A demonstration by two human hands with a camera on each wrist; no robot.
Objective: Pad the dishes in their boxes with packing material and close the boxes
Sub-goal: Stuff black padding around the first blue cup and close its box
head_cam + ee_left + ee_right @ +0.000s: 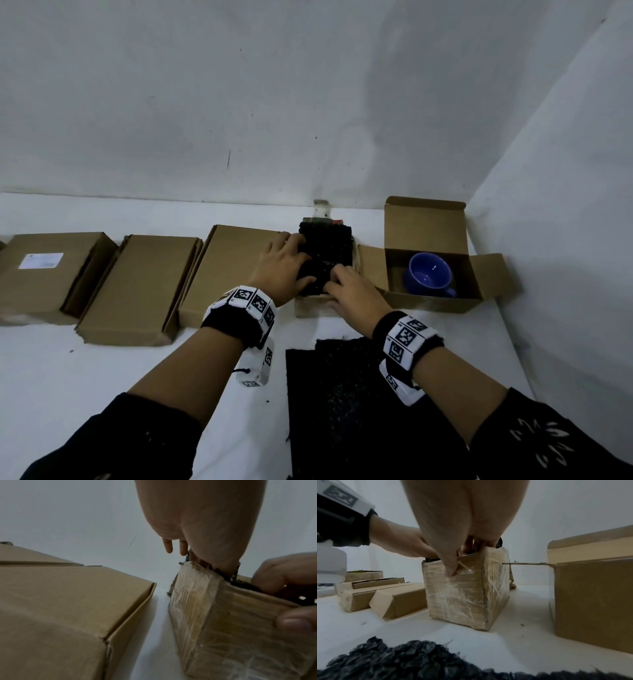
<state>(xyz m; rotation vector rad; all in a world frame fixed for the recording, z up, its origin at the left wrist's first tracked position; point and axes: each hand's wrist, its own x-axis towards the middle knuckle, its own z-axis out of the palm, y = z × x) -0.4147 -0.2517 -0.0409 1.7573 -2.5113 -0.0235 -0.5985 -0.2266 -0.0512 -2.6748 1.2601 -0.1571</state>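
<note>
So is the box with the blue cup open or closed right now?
Open. The box has its lid standing upright and side flaps spread, and the blue cup shows inside with no padding over it.

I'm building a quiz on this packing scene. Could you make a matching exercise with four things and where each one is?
Things:
1. blue ceramic cup
2. black bubble-wrap sheet
3. tape-covered cardboard box
4. white paper label

Places:
A. under both hands
B. on the far-left closed box
C. inside the open box on the right
D. flat on the table, near the person

Pairs: 1-C, 2-D, 3-A, 4-B
</note>
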